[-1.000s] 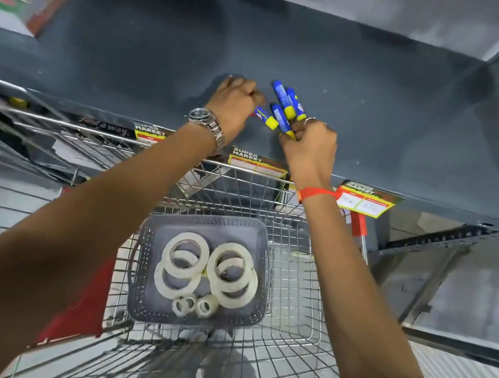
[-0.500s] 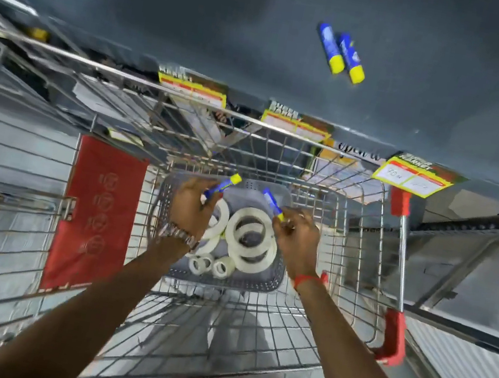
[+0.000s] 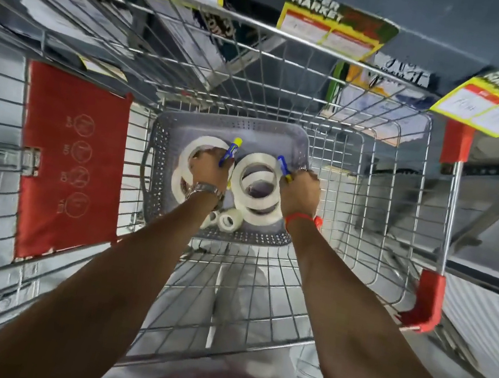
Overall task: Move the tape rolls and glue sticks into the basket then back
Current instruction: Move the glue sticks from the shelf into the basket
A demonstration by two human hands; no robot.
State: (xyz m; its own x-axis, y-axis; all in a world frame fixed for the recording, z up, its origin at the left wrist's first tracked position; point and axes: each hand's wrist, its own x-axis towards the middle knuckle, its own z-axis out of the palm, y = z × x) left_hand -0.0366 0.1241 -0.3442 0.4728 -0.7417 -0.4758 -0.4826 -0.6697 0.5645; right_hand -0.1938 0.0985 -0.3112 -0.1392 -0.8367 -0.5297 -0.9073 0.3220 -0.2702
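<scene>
A grey perforated basket (image 3: 161, 154) sits inside a wire shopping cart. Several white tape rolls (image 3: 258, 180) lie in it, large ones in the middle and two small ones (image 3: 228, 220) at the near edge. My left hand (image 3: 208, 168) is down in the basket, shut on a blue glue stick with a yellow cap (image 3: 231, 151). My right hand (image 3: 302, 192) is over the basket's right side, shut on another blue glue stick (image 3: 283, 166). The shelf top is out of view.
The wire cart (image 3: 377, 164) surrounds the basket, with a red flap (image 3: 71, 159) on its left and red handle ends (image 3: 427, 304) on the right. Yellow price tags (image 3: 332, 24) hang on the shelf edge above the cart.
Both hands left the shelf, each carrying a glue stick, and have gone down into the basket. My view has tilted downward, so the shelf and the two remaining glue sticks are out of frame.
</scene>
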